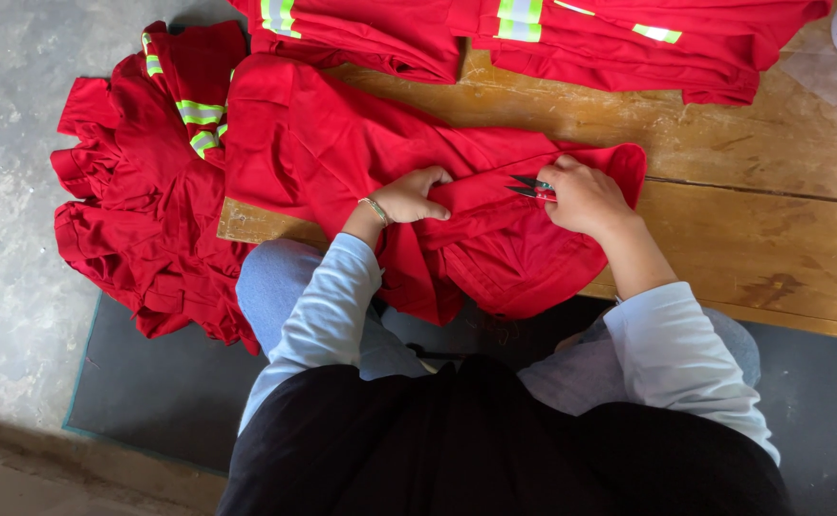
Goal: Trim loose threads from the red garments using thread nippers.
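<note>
**One red garment, pinched between two hands at the near table edge**

One red garment (342,153) lies across the near edge of the wooden table (772,172), its lower part hanging off toward the person's lap. Long axis runs left to right, slightly tilted, far-left down to near-right. A raised fold or seam sits at mid-length, between the hands

Left hand (409,198): closed on a bunch of the fabric, knuckles up, bracelet at the wrist. Grips the fold from the left side

Right hand (586,199): closed around small thread snips (530,186), red handle, dark blades pointing left along the fold toward the left hand. Blade tips lie at the fabric; contact cannot be told. Right hand is the nearer to the seam end, which lies just right of it

Outward: heap of red garments with reflective stripes (151,191) hangs off the table's left end. More folded red garments (581,38) stacked at the far edge. Dark floor mat (160,392) below, concrete floor (8,191) to the left
</note>
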